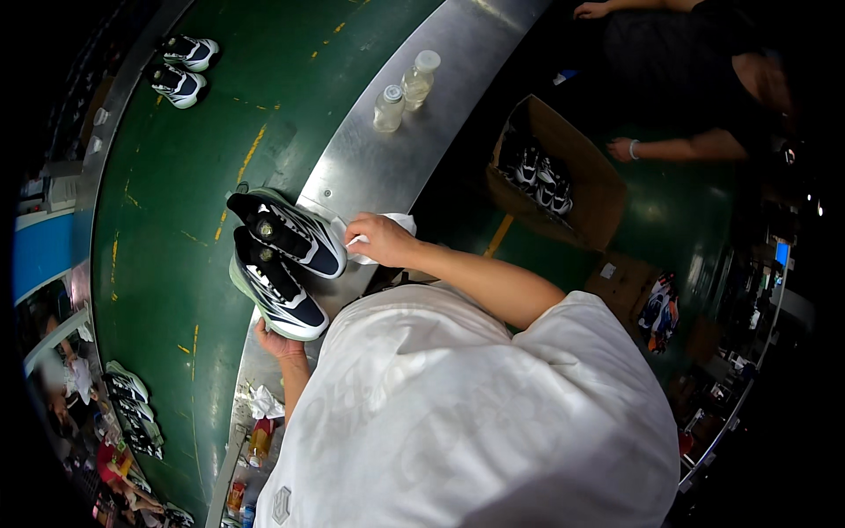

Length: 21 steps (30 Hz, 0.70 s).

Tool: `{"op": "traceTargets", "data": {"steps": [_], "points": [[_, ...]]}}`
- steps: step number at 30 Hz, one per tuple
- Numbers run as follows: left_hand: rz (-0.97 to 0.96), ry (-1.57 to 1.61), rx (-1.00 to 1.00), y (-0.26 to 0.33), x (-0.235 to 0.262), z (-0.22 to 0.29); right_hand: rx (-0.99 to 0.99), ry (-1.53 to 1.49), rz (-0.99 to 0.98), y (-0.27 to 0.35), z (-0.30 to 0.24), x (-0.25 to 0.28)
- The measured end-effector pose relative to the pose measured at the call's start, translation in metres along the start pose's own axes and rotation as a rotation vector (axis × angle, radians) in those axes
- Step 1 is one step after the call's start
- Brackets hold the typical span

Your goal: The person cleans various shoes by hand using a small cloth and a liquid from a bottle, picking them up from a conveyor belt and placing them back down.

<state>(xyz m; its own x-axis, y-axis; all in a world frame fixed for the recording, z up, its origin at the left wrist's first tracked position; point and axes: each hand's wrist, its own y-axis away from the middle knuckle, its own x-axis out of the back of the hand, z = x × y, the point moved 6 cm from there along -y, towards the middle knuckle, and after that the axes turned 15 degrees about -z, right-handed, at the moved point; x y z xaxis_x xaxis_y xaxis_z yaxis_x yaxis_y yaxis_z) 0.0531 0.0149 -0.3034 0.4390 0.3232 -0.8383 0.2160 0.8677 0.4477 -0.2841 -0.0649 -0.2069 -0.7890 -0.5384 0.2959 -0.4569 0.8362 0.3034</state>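
Observation:
Two navy, white and pale-green sneakers lie side by side at the edge of the green conveyor belt (167, 264). My left hand (278, 341) grips the end of the nearer sneaker (278, 289) from below. The farther sneaker (289, 231) lies just beyond it, its end resting on the metal rim (370, 167). My right hand (384, 239) is next to that sneaker and pinches a piece of white cloth or paper (398, 219) over the rim.
Two clear plastic bottles (388, 107) (420, 77) stand on the rim farther along. An open cardboard box (581, 176) holds more sneakers. Another person in black (695, 79) stands beyond it. A sneaker pair (180, 70) rides the belt; several sneakers (132, 409) lie at lower left.

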Motion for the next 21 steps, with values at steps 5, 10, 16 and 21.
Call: {"op": "traceTargets", "data": {"steps": [5,10,16,21], "points": [[0.003,-0.043,0.073,-0.005,0.003,0.013,-0.084,0.049,0.083,-0.024,0.038,-0.029],[-0.044,-0.178,0.095,-0.006,-0.011,0.019,0.067,0.067,0.095,-0.065,0.061,-0.057],[0.218,-0.551,0.274,-0.003,0.018,0.026,-0.005,0.088,-0.122,-0.075,0.039,-0.063],[0.157,-0.772,0.194,0.002,-0.041,0.044,-0.063,0.098,-0.205,-0.076,0.032,-0.065]]}}
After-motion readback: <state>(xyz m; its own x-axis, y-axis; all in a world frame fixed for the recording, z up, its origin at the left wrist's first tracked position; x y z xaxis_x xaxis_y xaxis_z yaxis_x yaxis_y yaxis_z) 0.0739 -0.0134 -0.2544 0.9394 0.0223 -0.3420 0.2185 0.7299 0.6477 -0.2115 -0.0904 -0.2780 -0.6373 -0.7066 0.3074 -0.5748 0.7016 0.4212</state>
